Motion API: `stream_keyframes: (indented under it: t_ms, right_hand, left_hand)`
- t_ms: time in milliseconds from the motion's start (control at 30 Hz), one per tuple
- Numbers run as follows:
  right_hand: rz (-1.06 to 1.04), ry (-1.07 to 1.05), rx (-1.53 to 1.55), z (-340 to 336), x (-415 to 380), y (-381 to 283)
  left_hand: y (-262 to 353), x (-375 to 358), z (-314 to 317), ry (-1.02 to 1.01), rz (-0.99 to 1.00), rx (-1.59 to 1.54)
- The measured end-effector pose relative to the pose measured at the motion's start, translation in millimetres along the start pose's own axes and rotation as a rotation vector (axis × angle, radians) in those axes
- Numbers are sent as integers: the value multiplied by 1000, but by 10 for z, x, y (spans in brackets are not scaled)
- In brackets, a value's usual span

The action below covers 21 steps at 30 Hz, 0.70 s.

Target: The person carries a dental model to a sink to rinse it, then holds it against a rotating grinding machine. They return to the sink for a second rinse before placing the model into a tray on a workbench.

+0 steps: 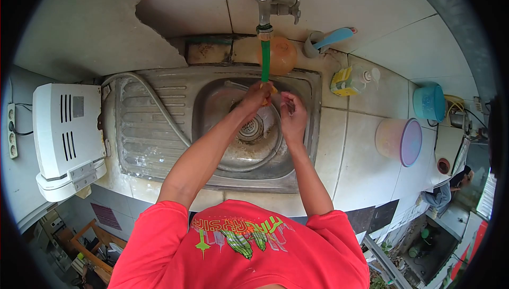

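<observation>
My left hand (pixel 255 98) is closed on a small orange-yellow piece (pixel 273 90), possibly a sponge, just under the green hose (pixel 265 61). Beside it on the right, my right hand (pixel 294 118) has loosely bent fingers with a gap between them, and I see nothing held there. Both hands are above the metal sink basin (pixel 222 154), over the round drain strainer (pixel 250 129). The hose hangs from the wall tap (pixel 264 8). Whether water is running is hard to make out.
A grey hose (pixel 154 95) crosses the ribbed drainboard (pixel 154 140) into the basin. Behind the sink are an orange bowl (pixel 283 56) and a cup (pixel 313 44) with a blue-handled brush (pixel 336 36). Rightward stand a yellow-labelled bottle (pixel 347 81) and a lidded tub (pixel 392 139); a white appliance (pixel 69 130) is left.
</observation>
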State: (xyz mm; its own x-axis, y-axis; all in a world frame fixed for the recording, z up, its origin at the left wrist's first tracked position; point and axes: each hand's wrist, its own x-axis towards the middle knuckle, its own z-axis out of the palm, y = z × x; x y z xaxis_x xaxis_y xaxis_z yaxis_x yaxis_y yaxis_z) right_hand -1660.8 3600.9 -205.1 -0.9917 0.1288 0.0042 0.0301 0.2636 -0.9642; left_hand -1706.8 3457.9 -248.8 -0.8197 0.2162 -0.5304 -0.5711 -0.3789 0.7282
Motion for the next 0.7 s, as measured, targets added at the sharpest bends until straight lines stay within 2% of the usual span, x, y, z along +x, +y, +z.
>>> stream_keyframes:
  t_ms: [33,67,133,167,233,300,367,400,467,533,567,600,633,667,700]
  right_hand:
    - [115,-23,62,7,49,7]
    - [103,-23,68,43,106,4]
    - [323,-211,306,169,188,-44]
    - [313,-213,310,257,230,-20]
    - [529,-309,577,419,338,37]
    - [534,-344,588,403,401,-13]
    - [304,-423,41,223,399,-168]
    - [293,-434,32,97,407,-279]
    - [-159,-313,-532,-192,464,-606]
    - [-229,-200,-473,-357,641,-1053]
    - [-304,-157,-439,-386,727,-1310]
    - [-377,-113,-402,-395,830,-1543]
    - [-508,-114,-425,-382,973,-1711]
    - [-638,-114,-446,-347,1130,-1858]
    - [-765,-85,-565,-280,1260,-2003]
  left_hand:
    - [23,-47,-48,-42,-25,55]
    - [37,-87,-68,-43,-13,60]
    - [-70,-182,-132,191,-70,214]
    - [-138,-237,-147,192,-59,217]
    - [-277,-300,-189,218,-68,37]
    - [-394,-247,-249,183,-92,-68]
    - [-337,-198,-199,150,-117,-186]
    - [-246,-196,-104,93,-93,-147]
    - [-138,-132,-28,40,-55,-117]
    - [-69,-49,-27,-48,-28,-36]
    - [28,-76,11,-46,-21,-37]
    - [172,-148,72,1,-94,-7]
    - [253,-209,104,49,-168,21]
    - [195,-213,69,53,-162,20]
    - [63,-197,4,83,6,77]
